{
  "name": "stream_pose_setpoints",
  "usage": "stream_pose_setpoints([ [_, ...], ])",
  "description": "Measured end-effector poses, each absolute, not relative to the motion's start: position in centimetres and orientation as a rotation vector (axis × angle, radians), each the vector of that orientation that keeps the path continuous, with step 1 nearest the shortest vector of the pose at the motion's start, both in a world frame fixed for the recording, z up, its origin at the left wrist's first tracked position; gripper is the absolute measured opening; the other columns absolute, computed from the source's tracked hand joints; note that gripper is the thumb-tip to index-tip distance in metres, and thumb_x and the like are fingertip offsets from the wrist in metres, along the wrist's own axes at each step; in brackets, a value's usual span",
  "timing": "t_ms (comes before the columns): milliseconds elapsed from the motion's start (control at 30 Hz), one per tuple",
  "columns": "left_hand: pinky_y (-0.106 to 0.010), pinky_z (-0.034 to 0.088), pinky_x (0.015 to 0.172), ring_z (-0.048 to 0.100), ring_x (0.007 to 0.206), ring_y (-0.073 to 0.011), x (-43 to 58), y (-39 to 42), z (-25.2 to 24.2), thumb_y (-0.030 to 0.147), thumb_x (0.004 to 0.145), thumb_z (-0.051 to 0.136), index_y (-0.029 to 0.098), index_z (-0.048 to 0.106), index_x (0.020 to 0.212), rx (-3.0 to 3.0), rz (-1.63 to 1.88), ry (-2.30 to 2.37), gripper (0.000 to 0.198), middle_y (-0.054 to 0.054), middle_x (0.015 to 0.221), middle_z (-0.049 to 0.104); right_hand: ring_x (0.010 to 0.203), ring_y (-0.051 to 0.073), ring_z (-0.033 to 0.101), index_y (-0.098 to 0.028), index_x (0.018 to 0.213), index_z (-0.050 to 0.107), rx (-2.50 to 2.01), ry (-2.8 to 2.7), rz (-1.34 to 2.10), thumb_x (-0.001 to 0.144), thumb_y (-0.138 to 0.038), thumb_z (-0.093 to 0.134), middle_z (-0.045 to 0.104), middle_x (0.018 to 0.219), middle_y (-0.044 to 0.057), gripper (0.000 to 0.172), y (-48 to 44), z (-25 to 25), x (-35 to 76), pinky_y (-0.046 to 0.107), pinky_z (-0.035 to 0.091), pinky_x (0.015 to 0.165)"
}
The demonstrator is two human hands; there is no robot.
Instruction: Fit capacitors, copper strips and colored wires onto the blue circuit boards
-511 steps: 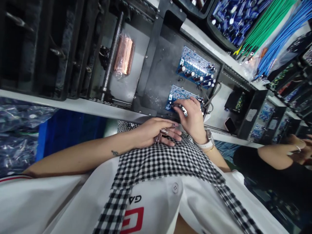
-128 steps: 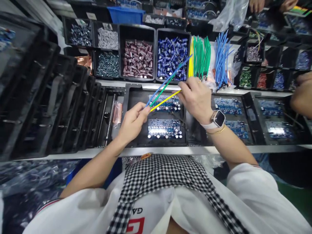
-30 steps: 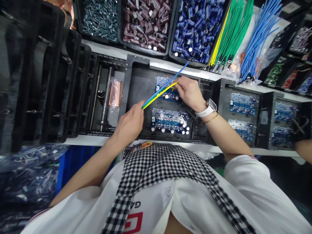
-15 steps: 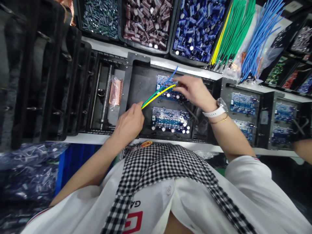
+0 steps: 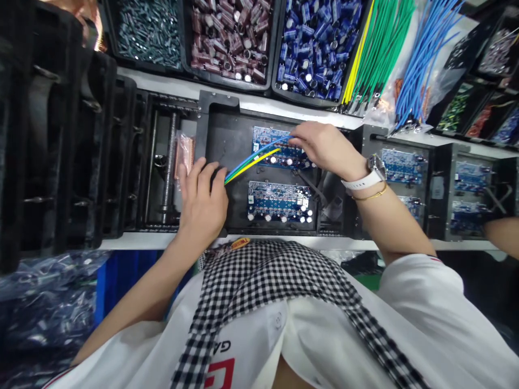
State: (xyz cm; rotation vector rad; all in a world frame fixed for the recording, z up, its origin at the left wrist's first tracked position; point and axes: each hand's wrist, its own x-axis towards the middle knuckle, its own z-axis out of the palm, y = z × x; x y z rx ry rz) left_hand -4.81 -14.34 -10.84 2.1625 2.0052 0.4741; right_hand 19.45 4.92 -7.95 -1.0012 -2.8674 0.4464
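My left hand (image 5: 204, 200) is at the left of the black tray (image 5: 231, 127), back of the hand up. Blue, green and yellow wires come out from under its index finger; the thumb is hidden. My right hand (image 5: 320, 147) is closed in a pinch at the far end of the blue wire (image 5: 263, 147), over the upper circuit board (image 5: 259, 135). The yellow wire (image 5: 255, 163) ends free above that board. Between them runs the green wire (image 5: 243, 167), its far end hard to make out. A lower circuit board (image 5: 279, 201) with round silver-topped capacitors lies below the wires.
Bins of dark green parts (image 5: 150, 35), brown capacitors (image 5: 231, 40) and blue capacitors (image 5: 316, 46) line the back. Green wires (image 5: 385, 48) and blue wires (image 5: 425, 59) lie beside them. Black trays (image 5: 81, 151) stand at left. Another person's arm (image 5: 503, 236) shows at right.
My right hand has taken the blue wire's end and bent it down alongside the others; the yellow wire's end is now free. My left hand's fingers have spread and shifted left.
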Motion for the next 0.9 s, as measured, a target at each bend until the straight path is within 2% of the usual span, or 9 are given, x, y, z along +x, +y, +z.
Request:
stream_pose_setpoints([
  [167, -0.063, 0.011, 0.123, 0.037, 0.144, -0.0314, -4.5, -14.1, -10.9, 0.023, 0.102, 0.033, 0.014, 0.056, 0.123, 2.114, 0.445, 1.934, 0.032, -0.016, 0.135, 0.059, 0.080, 0.019, 0.059, -0.023, 0.090, 0.066, -1.073, -2.748, 0.590, 0.101, -0.037, 0.041, 0.063, 0.083, 0.004, 0.031, 5.3, -8.9, 20.7, 0.035, 0.043, 0.077],
  [267, -0.063, 0.011, 0.122, 0.039, 0.142, -0.0306, -4.4, -14.1, -10.9, 0.023, 0.103, 0.032, 0.014, 0.057, 0.114, 2.121, 0.433, 1.932, 0.029, -0.016, 0.133, 0.060, 0.081, 0.019, 0.059, -0.024, 0.091, 0.066, -1.065, -2.742, 0.587, 0.101, -0.037, 0.041, 0.063, 0.084, 0.003, 0.030, 5.7, -9.1, 20.7, 0.034, 0.043, 0.077],
  [467, -0.061, 0.012, 0.122, 0.048, 0.136, -0.0293, -4.4, -14.3, -10.8, 0.023, 0.103, 0.032, 0.013, 0.058, 0.111, 2.121, 0.418, 1.923, 0.029, -0.017, 0.124, 0.065, 0.086, 0.020, 0.060, -0.022, 0.093, 0.066, -1.048, -2.751, 0.493, 0.101, -0.034, 0.042, 0.064, 0.087, 0.006, 0.027, 5.2, -9.2, 20.8, 0.035, 0.045, 0.080],
  [667, -0.058, 0.014, 0.123, 0.047, 0.136, -0.0297, -4.7, -14.3, -10.6, 0.028, 0.103, 0.037, 0.014, 0.058, 0.117, 2.101, 0.421, 1.939, 0.030, -0.017, 0.129, 0.063, 0.085, 0.020, 0.061, -0.023, 0.093, 0.067, -1.059, -2.703, 0.571, 0.101, -0.037, 0.045, 0.066, 0.087, 0.005, 0.027, 4.7, -9.2, 20.5, 0.034, 0.044, 0.080],
  [767, -0.057, 0.018, 0.122, 0.048, 0.136, -0.0306, -4.8, -14.4, -10.7, 0.035, 0.102, 0.042, 0.014, 0.049, 0.134, 2.069, 0.468, 1.956, 0.039, -0.018, 0.134, 0.060, 0.086, 0.019, 0.060, -0.021, 0.095, 0.067, -1.006, -2.736, 0.578, 0.102, -0.036, 0.044, 0.067, 0.091, 0.006, 0.027, 5.2, -9.2, 20.0, 0.033, 0.043, 0.081],
  [833, -0.059, 0.019, 0.122, 0.045, 0.139, -0.0314, -4.7, -14.6, -10.8, 0.037, 0.101, 0.045, 0.013, 0.031, 0.150, 2.010, 0.516, 1.968, 0.056, -0.021, 0.140, 0.055, 0.086, 0.019, 0.059, -0.020, 0.095, 0.067, -0.937, -2.810, 0.581, 0.102, -0.035, 0.044, 0.067, 0.092, 0.006, 0.028, 5.3, -9.1, 19.6, 0.032, 0.042, 0.080],
  [900, -0.060, 0.020, 0.122, 0.039, 0.143, -0.0327, -4.4, -14.9, -10.8, 0.038, 0.100, 0.049, 0.011, 0.013, 0.157, 1.982, 0.566, 1.984, 0.073, -0.024, 0.148, 0.046, 0.085, 0.019, 0.057, -0.018, 0.095, 0.067, -0.857, -2.894, 0.587, 0.103, -0.035, 0.044, 0.067, 0.092, 0.007, 0.030, 5.3, -8.9, 19.1, 0.032, 0.041, 0.079],
])
